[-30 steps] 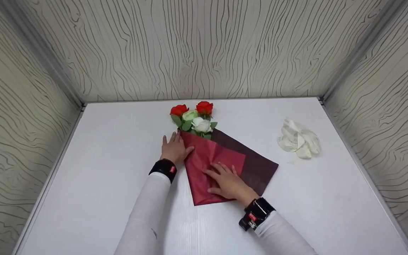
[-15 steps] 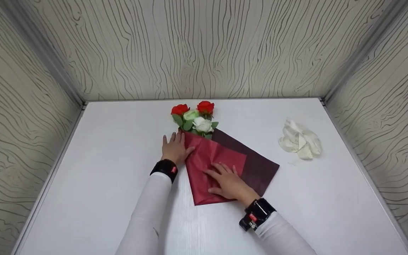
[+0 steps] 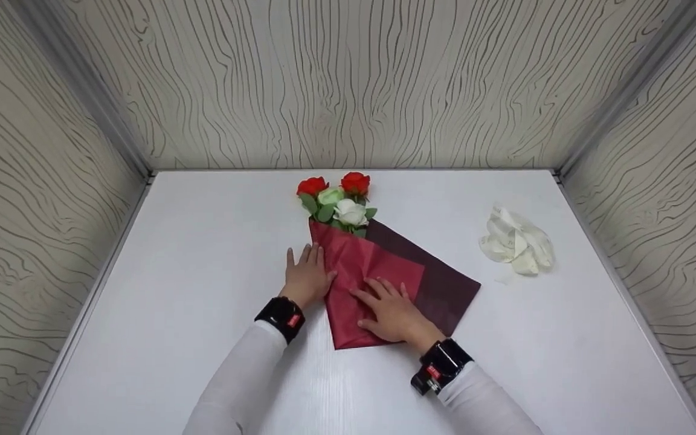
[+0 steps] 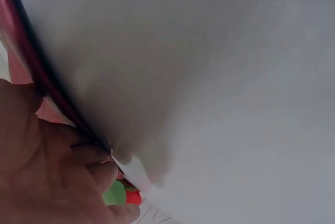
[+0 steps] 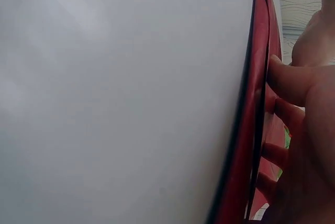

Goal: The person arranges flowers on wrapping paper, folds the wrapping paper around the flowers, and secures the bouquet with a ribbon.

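Note:
Red and dark maroon wrapping paper [image 3: 393, 260] lies on the white table, its red left side folded over the flower stems. Out of its top stick two red roses [image 3: 355, 183], a pale green flower [image 3: 331, 195] and a white rose [image 3: 350, 212] with green leaves. My left hand [image 3: 307, 278] rests along the paper's left folded edge, fingers extended and pointing away from me. With fingers spread, my right hand [image 3: 393, 314] presses on the red flap near its lower middle. The stems are hidden under the paper.
A crumpled pale ribbon [image 3: 517, 241] lies on the right side of the white table [image 3: 203, 229]. Wood-grain patterned panels [image 3: 348, 84] stand behind the table and at both sides.
My left hand has slid down the paper's left edge toward me, away from the top corner by the flowers. The right hand stays pressed on the flap. The whole view has shifted slightly.

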Motion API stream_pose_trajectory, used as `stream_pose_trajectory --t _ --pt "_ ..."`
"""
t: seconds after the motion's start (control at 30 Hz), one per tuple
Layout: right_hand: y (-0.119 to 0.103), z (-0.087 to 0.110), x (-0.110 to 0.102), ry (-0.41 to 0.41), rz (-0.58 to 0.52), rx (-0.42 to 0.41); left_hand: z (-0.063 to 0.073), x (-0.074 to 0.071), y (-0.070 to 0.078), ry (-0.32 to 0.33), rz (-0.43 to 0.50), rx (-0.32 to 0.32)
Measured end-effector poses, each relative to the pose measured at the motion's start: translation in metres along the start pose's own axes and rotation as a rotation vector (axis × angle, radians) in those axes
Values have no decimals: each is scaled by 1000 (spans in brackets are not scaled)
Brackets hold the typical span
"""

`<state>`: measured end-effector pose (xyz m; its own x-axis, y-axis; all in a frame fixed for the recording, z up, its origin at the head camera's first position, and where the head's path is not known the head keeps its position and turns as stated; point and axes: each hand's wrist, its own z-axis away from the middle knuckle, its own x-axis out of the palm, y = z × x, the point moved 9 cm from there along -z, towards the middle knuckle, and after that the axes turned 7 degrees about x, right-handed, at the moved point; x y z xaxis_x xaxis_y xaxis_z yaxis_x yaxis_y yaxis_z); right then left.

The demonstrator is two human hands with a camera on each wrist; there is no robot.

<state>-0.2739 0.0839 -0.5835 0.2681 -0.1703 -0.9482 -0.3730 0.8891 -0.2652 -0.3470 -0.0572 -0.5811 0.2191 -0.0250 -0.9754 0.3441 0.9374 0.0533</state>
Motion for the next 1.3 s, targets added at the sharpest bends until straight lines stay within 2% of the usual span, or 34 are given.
stream_pose_trajectory --t 0.23,0.4,0.53,0.73,0.87,1.1,1.3 --pt "2 -3 4 -37 2 30 24 4 16 45 -46 52" --pt "1 -11 4 -33 18 36 20 -1 13 84 -89 60" --pt "1 -16 3 -29 16 46 14 -3 8 109 -79 70" --pt "1 -18 5 -34 29 49 21 3 13 112 -54 99" --pt "1 -18 4 -29 33 51 34 5 21 119 -55 143" --pt "-1 -15 3 -31 34 40 67 8 39 115 -119 245" --pt "-1 -14 2 -15 31 35 97 15 56 75 -119 274"
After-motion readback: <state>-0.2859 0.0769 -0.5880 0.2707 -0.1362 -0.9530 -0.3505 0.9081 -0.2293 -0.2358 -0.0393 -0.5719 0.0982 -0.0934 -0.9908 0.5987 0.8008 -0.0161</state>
